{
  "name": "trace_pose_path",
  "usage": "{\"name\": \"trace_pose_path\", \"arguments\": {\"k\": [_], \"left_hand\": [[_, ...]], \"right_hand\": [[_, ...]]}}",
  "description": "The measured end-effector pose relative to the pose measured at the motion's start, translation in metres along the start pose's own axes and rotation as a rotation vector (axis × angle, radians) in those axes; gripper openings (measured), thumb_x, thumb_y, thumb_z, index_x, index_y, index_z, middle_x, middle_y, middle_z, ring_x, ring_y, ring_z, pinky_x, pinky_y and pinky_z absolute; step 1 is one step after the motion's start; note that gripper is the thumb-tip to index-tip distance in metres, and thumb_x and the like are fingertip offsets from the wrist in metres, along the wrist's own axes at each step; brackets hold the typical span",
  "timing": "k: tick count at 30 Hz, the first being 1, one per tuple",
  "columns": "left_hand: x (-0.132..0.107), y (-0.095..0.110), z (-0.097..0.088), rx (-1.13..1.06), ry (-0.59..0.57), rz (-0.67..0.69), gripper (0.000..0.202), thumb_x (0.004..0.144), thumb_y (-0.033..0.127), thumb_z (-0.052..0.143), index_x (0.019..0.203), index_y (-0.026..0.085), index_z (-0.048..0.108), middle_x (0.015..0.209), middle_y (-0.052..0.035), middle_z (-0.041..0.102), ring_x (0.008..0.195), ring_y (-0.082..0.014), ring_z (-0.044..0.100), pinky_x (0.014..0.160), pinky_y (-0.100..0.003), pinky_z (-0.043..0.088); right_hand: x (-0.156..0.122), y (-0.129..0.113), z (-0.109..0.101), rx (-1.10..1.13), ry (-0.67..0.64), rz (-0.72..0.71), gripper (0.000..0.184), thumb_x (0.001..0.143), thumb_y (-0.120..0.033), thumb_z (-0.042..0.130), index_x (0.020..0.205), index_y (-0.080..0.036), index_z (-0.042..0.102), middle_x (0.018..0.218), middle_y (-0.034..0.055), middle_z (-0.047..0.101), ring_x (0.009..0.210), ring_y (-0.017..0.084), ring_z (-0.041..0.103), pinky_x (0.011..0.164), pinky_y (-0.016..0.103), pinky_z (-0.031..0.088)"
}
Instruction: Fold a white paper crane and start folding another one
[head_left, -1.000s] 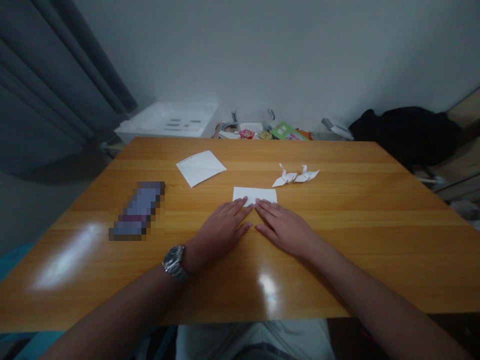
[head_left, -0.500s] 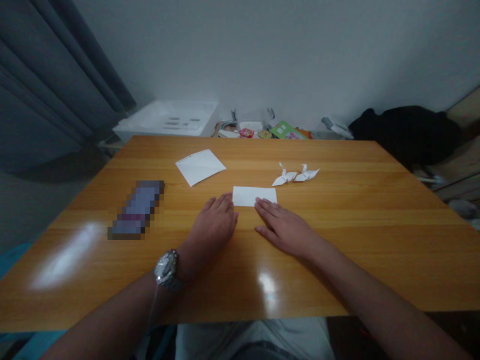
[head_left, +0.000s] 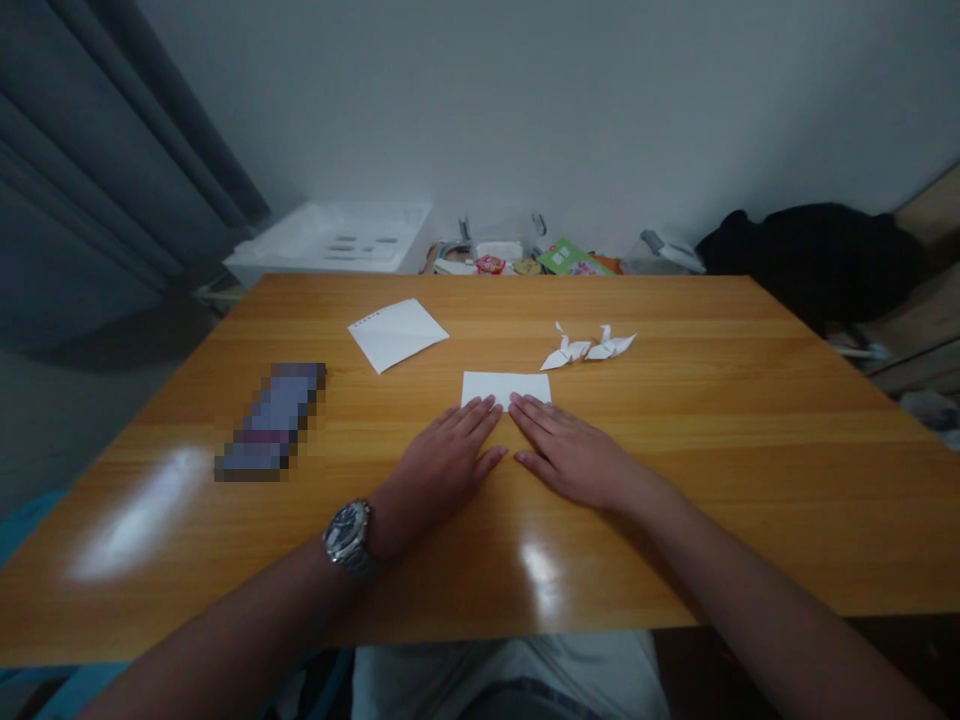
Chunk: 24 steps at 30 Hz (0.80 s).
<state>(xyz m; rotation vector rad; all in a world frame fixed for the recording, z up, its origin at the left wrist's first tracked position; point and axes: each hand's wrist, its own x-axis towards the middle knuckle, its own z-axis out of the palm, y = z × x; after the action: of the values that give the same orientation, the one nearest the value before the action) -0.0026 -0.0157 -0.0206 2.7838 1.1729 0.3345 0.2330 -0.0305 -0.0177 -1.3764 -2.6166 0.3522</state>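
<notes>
A white rectangular piece of paper, apparently folded, lies flat on the table in front of me. My left hand rests with outstretched fingers on its near left edge. On the near right edge of the same paper lie the straight fingers of my right hand. Both hands are flat, with thumbs apart from the fingers and a narrow gap between the fingertips. Just beyond, to the right, stand two white folded paper cranes, side by side. The hands cover parts of the paper's near edge.
A loose white sheet with punched holes lies at the back left of the wooden table. A blurred-out phone-like object is on the left. Behind the table are a white plastic tray, a green packet and a black cloth item.
My left hand has moved right, from the paper's left corner onto its near edge. The right hand stays in about the same place on the paper.
</notes>
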Motion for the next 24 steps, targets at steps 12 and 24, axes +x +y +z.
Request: {"name": "trace_pose_path", "arguments": {"k": [12, 24], "left_hand": [[0.004, -0.002, -0.002, 0.002, -0.007, -0.029, 0.050, 0.105, 0.041, 0.042, 0.150, 0.020, 0.044, 0.157, -0.0109, 0.044, 0.143, -0.0268, 0.043, 0.119, -0.050, 0.030], [0.009, -0.014, 0.001, -0.060, 0.025, -0.029, 0.046, 0.100, 0.042, 0.051, 0.138, 0.017, 0.058, 0.149, -0.0127, 0.053, 0.134, -0.0290, 0.051, 0.115, -0.046, 0.039]], "right_hand": [[-0.019, 0.023, -0.028, 0.099, -0.021, 0.052, 0.051, 0.104, -0.035, 0.038, 0.150, -0.015, 0.049, 0.158, 0.0103, 0.040, 0.145, 0.026, 0.042, 0.121, 0.046, 0.036], [-0.010, 0.032, -0.037, 0.162, 0.012, 0.028, 0.038, 0.104, -0.035, 0.044, 0.103, -0.022, 0.080, 0.150, 0.0073, 0.054, 0.135, 0.028, 0.055, 0.114, 0.047, 0.044]]}}
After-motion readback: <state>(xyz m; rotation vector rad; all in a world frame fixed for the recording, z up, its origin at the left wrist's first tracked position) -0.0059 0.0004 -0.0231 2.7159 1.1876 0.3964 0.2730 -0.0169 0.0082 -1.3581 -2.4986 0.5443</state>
